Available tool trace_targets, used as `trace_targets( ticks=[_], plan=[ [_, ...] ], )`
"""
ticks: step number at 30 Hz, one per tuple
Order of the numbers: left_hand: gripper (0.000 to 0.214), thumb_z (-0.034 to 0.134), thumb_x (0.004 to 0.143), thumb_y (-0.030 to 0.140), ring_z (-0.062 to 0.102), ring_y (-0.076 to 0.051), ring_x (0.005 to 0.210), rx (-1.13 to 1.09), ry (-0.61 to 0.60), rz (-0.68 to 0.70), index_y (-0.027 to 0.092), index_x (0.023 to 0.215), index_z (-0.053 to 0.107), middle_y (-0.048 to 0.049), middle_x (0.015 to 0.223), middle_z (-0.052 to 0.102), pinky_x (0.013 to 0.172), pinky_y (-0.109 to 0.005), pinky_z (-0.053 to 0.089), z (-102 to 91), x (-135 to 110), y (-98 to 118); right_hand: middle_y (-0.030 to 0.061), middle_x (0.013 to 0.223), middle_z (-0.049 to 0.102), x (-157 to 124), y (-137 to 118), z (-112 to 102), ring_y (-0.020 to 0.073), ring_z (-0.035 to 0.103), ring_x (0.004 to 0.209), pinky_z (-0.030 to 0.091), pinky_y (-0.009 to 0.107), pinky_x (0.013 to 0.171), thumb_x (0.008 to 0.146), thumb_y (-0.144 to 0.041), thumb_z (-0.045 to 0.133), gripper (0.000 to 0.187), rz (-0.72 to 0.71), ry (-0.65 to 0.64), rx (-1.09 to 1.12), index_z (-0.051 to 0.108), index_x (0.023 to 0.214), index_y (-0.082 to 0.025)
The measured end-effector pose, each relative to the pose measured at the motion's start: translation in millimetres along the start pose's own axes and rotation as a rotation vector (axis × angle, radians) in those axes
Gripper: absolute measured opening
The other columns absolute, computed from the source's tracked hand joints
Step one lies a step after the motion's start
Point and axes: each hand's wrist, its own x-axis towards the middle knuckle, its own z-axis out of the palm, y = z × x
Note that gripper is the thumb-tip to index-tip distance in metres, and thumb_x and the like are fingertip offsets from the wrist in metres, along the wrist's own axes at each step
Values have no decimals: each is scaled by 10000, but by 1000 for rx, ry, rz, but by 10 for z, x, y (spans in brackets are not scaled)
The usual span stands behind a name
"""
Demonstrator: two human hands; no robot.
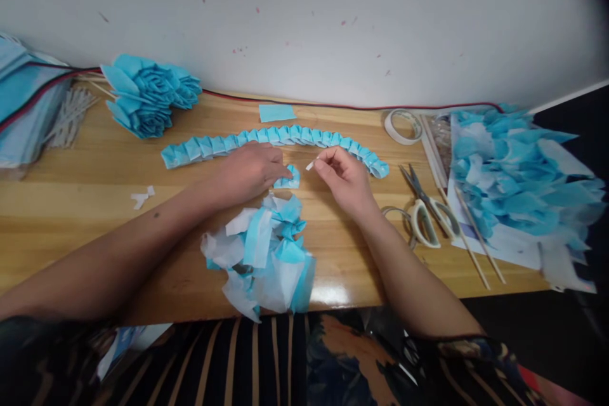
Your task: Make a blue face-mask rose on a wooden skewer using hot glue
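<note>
Left hand (pixel 252 171) pinches a folded blue petal (pixel 288 179); right hand (pixel 342 177) pinches, seemingly, a tape bit (pixel 309 165).

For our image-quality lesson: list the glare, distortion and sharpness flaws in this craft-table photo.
Head view: glare patch on the wooden table near its front edge; its edges bow from lens distortion; the top right corner darkens; left hand pinching blue paper piece and right hand pinching white scrap look fairly sharp.
</note>
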Motion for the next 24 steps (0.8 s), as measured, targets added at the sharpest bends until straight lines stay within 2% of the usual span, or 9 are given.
trace_targets(
  ticks=[7,15,24],
  plan=[
    [272,530,1030,229,626,-186,784,-3,10,-2,244,1008,801,-41,836,710,687,-300,429,0,-7,-6,29,861,695,0,-32,10,198,616,856,463,355,821,959,-342,598,182,-115,-168,-155,606,816,-229],
    [274,536,1030,245,622,-185,778,-6,18,-14,258,976,804,-37,826,702,680,-305,420,-1,-11,-1,56,974,745,11,40,93,237,661,994,478,408,939,952,-346,610,196,-174,-164,-189,636,791,-237],
    [271,548,1019,239,621,-190,784,-23,15,-38,259,957,812,-40,820,703,696,-302,417,5,-19,4,56,947,744,10,71,131,238,662,963,466,392,886,946,-287,624,156,-209,-144,-251,648,802,-234]
  ],
)
